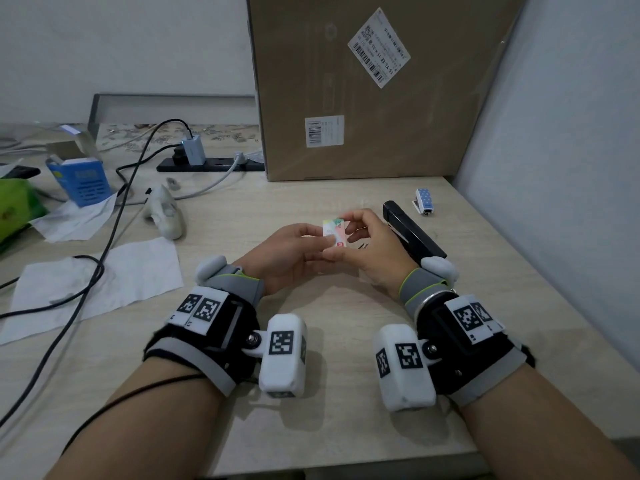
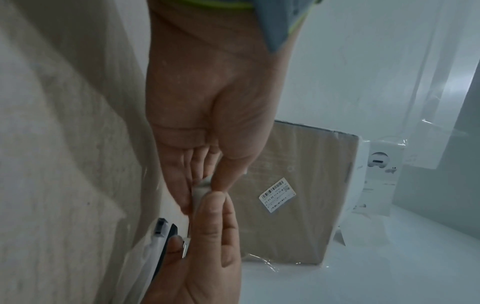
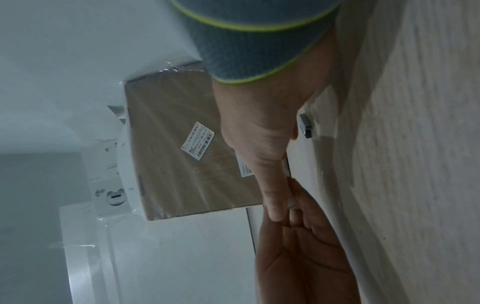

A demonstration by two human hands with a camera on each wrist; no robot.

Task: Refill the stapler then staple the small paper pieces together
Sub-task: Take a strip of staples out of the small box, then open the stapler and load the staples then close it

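Small colourful paper pieces (image 1: 333, 227) are held just above the table, pinched from both sides. My left hand (image 1: 322, 242) grips their left edge and my right hand (image 1: 346, 233) grips the right edge. In the left wrist view the papers (image 2: 201, 190) show edge-on between the left hand (image 2: 207, 181) and the right hand (image 2: 213, 205). The black stapler (image 1: 412, 233) lies on the table just right of my right hand, untouched. A small blue staple box (image 1: 424, 200) stands beyond it. A few loose staples (image 1: 363, 245) lie under my right hand.
A large cardboard box (image 1: 363, 98) stands at the back and a wall (image 1: 554, 168) closes the right side. To the left lie a white controller (image 1: 164, 213), a power strip (image 1: 207, 164) with cables, tissue sheets (image 1: 104, 282) and a blue box (image 1: 83, 181).
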